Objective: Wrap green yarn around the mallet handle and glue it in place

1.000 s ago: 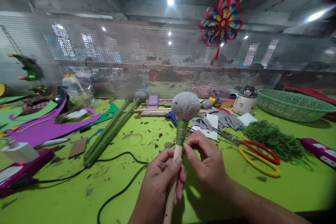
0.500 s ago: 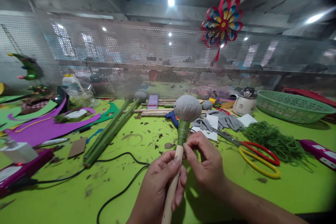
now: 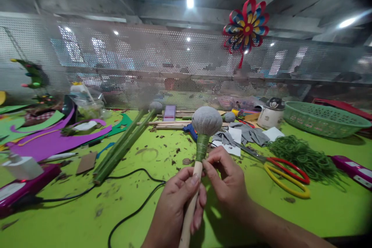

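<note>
My left hand (image 3: 181,197) is closed round a pale wooden stick (image 3: 192,209), thumb along its upper side. On the stick's far end sits a rounded grey, cloth-covered head (image 3: 207,121), tilted slightly right. Green string (image 3: 202,147) is wound tightly round the neck below that head. At the lower end of the winding, the thumb and forefinger of my right hand (image 3: 226,180) pinch together on the string; the strand between them is mostly hidden. Scissors (image 3: 286,178) with red and yellow handles lie right of my right hand, beside a loose heap of green string (image 3: 302,157).
Green-wrapped sticks (image 3: 124,145) lie to the left, near a black cable (image 3: 128,217). Grey cloth scraps (image 3: 250,133), a blue glue gun (image 3: 190,131), a white jar (image 3: 271,115) and a green basket (image 3: 325,122) stand farther back. Purple foam pieces (image 3: 55,139) spread at left.
</note>
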Motion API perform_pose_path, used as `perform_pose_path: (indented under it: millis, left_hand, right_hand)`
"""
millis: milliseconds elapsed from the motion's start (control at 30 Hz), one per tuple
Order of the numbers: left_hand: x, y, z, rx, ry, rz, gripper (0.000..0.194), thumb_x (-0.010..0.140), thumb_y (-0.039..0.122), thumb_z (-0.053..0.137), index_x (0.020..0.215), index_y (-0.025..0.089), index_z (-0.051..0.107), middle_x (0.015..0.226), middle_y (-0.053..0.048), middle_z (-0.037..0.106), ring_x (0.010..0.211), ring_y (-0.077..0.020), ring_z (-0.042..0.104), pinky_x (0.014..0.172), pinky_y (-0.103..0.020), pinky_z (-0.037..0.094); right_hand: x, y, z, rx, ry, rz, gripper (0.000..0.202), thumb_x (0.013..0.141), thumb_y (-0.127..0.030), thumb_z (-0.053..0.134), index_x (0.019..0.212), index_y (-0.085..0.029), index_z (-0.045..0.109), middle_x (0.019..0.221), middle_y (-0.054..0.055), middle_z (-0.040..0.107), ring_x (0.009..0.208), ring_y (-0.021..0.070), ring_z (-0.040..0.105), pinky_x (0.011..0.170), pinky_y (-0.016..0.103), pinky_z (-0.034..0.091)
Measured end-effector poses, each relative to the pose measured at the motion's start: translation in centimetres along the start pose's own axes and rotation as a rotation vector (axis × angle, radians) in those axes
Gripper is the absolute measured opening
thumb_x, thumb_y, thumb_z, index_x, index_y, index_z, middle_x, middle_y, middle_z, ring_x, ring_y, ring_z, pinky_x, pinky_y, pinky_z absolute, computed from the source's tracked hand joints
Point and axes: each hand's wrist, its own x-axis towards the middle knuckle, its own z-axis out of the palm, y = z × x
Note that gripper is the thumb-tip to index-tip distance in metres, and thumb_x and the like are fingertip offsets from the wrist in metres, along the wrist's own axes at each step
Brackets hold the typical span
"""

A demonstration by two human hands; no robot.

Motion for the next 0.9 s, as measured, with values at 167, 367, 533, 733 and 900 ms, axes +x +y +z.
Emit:
perform_pose_path:
  millis: [167,367,533,733,900]
  left_hand:
    - [0.1,0.2,-0.2,-0.03,-0.009,-0.002,0.015,0.088,0.027,0.051,0.094,0.014,0.056,0.056,0.001,0.059,0.029,-0.0035,0.044,0.029,-0.011,0.033]
    - [0.0,0.5,-0.4,-0.1,-0.031,-0.041,0.015,0.087,0.026,0.052,0.093,0.013,0.056,0.056,0.0,0.06,0.027,-0.0036,0.043,0.027,-0.011,0.033]
    - [0.0,0.7,-0.4,-0.124,-0.026,-0.056,0.016,0.087,0.027,0.053,0.092,0.013,0.056,0.055,-0.001,0.06,0.027,-0.004,0.043,0.027,-0.011,0.032]
    - [-0.1,0.5,-0.4,-0.062,0.004,-0.04,0.016,0.087,0.028,0.053,0.092,0.013,0.056,0.055,-0.001,0.06,0.028,-0.0039,0.044,0.028,-0.011,0.033]
    - [-0.1,0.2,-0.3,0.064,0.021,-0.009,0.016,0.087,0.031,0.054,0.092,0.015,0.056,0.057,0.0,0.061,0.031,-0.004,0.045,0.031,-0.012,0.033]
  right_hand:
    - [0.3,0.3,-0.4,0.149,-0.037,0.185,0.02,0.086,-0.024,0.056,0.069,-0.018,0.05,0.071,0.0,0.046,0.064,0.0142,0.045,0.057,0.027,0.037]
    - [0.7,0.6,-0.7,0.285,-0.097,0.387,0.024,0.081,-0.033,0.063,0.068,-0.017,0.051,0.064,-0.003,0.047,0.055,0.0113,0.041,0.051,0.025,0.033]
    - [0.6,0.6,-1.3,0.344,-0.13,0.422,0.016,0.08,-0.029,0.064,0.077,-0.017,0.055,0.067,-0.002,0.051,0.058,0.0114,0.044,0.054,0.024,0.035]
    - [0.6,0.4,-1.4,0.338,-0.073,0.328,0.006,0.082,-0.022,0.061,0.082,-0.019,0.057,0.076,-0.001,0.05,0.064,0.0125,0.047,0.055,0.024,0.038]
    - [0.6,-0.1,-0.9,0.201,-0.025,0.237,0.017,0.085,-0.026,0.058,0.071,-0.018,0.052,0.071,-0.001,0.046,0.061,0.0127,0.043,0.054,0.025,0.036]
